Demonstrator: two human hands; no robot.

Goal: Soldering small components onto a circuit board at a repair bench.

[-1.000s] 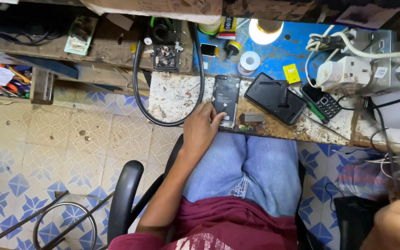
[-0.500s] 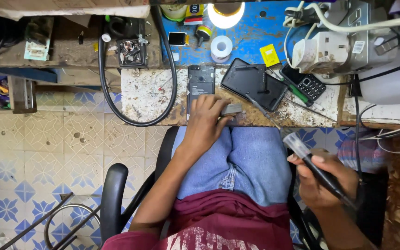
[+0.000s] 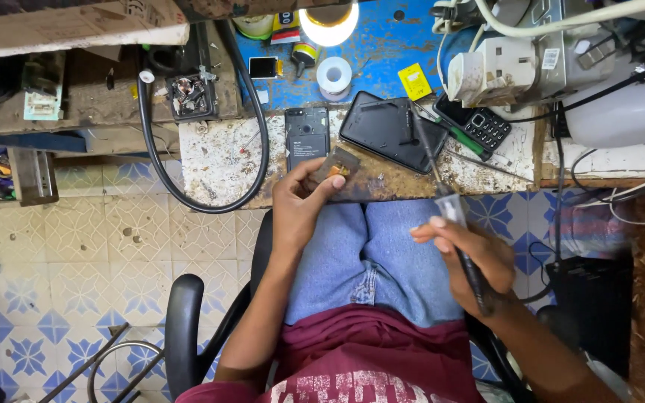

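My left hand (image 3: 301,203) pinches a small dark flat part with a gold patch (image 3: 336,166) at the workbench's near edge, just below a dark phone body (image 3: 307,135) lying flat. My right hand (image 3: 466,252) is over my right thigh, gripping a long thin dark tool (image 3: 457,233) whose tip points up toward the bench. A larger black phone back (image 3: 391,130) lies to the right of the phone body.
A lit lamp (image 3: 328,22), tape roll (image 3: 334,75), small keypad phone (image 3: 481,125), white power adapter (image 3: 496,67) and cables crowd the blue bench top (image 3: 382,52). A thick black cable (image 3: 210,195) loops at left. Office chair arm (image 3: 182,328) sits below left, over tiled floor (image 3: 91,246).
My left hand lifted off the phone body and now pinches the small part. My right hand moved up and inward from the right with the thin tool.
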